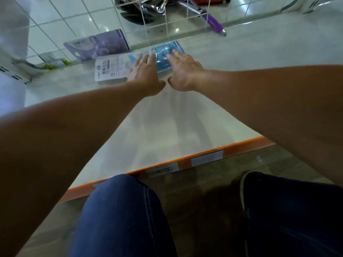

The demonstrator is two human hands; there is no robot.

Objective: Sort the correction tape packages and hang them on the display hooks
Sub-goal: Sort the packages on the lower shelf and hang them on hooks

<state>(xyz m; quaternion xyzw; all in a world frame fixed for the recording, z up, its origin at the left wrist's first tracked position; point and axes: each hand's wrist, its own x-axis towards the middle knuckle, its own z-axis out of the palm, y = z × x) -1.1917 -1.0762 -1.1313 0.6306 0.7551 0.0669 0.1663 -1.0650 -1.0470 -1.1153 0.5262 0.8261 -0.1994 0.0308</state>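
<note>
Far left sit a white slotted bracket (17,76) and green-yellow packs (55,64), then a purple package (100,44) at the foot of the wire grid (143,13), just beside the blue-and-white correction tape package (113,68) lying flat on the white shelf (167,127). The left hand (146,73) and right hand (183,71) are side by side, thumbs nearly meeting, fingers straight and flat on that package, gripping nothing. The grid blocks the back, with a dark foil bag (137,10) and a purple pen (210,19) behind it to the right; open shelf runs from the hands to the orange front edge (246,142), and the blue-jeaned knees (120,210) are close against it.
</note>
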